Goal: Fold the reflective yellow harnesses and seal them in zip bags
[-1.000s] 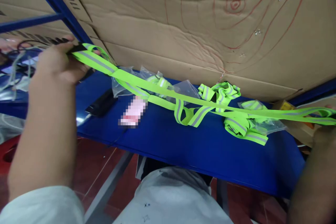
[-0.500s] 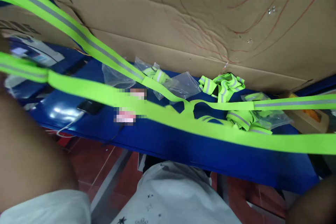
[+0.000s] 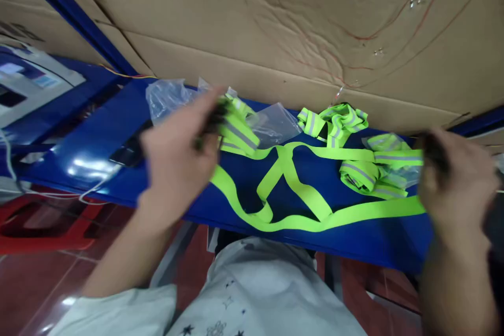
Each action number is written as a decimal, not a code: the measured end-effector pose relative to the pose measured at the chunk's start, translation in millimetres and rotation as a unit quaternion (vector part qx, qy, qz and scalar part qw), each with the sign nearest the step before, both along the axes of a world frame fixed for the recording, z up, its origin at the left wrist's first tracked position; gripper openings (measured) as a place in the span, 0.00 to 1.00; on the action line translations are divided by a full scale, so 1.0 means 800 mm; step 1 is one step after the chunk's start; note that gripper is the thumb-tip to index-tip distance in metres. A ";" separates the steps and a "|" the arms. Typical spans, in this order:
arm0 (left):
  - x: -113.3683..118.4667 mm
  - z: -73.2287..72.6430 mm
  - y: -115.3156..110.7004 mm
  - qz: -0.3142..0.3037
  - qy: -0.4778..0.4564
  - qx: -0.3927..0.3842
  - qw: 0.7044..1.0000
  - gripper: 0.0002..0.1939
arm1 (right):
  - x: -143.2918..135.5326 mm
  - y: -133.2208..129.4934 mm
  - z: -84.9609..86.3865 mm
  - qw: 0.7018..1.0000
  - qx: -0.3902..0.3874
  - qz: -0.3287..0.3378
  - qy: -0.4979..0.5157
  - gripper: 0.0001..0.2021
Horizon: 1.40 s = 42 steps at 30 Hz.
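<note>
Your left hand [image 3: 179, 152] and right hand [image 3: 459, 184] are blurred, hiding parts of the green strap [image 3: 289, 166], while the left edge cuts off a white device [image 3: 41, 101] and red stool [image 3: 59, 244].

The person wears a loose, pale whitish shirt [image 3: 268, 283] with a faint bluish cast, its soft cloth creased across the front. Small dark prints dot it: solid stars [image 3: 187, 330], a thin outlined star [image 3: 227, 302], and a lacy, flower-like motif [image 3: 216, 327] near the lower edge. The left sleeve [image 3: 122, 311] is short, plain and wide; the left hand [image 3: 181, 152] and right hand [image 3: 460, 184] are bare.
</note>
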<state>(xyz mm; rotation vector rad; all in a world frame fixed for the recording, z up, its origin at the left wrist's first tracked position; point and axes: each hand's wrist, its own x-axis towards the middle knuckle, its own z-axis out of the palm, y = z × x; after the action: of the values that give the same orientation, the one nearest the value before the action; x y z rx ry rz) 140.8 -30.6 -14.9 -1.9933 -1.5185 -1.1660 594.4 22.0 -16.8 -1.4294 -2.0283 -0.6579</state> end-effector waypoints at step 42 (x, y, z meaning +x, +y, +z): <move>0.111 -0.047 0.078 -0.483 -0.397 -0.486 0.611 0.44 | -0.172 0.006 -0.044 0.896 -0.160 0.307 0.280 0.31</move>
<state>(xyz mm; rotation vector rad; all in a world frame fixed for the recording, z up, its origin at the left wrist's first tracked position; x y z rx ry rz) 229.9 31.7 -52.7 -3.6800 -1.5656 -2.1496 456.7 26.6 -51.8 -0.8879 -1.9785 0.3385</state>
